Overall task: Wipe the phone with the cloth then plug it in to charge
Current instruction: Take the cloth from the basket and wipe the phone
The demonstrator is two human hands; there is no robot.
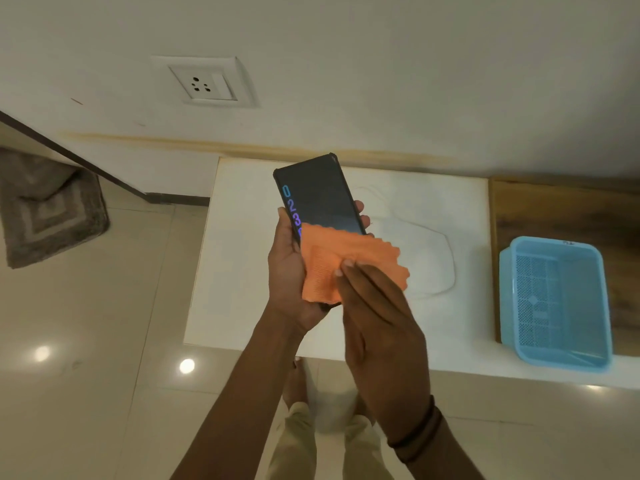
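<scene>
A black phone [317, 195] with a lit screen showing coloured digits is held upright over the white counter [235, 271]. My left hand [289, 271] grips it from behind and below, fingers wrapped around both edges. An orange cloth [322, 265] with a wavy edge lies over the phone's lower half. My right hand [377, 323] presses the cloth flat against the screen with straight fingers. A faint white cable [446, 258] loops on the counter to the right of the phone. A white wall socket [204, 85] sits on the wall above and left of the phone.
A light blue plastic basket [557, 303] stands at the right, partly on a wooden surface [554, 209]. A grey mat [45, 209] lies on the tiled floor at the left. My legs and a foot show below the counter edge.
</scene>
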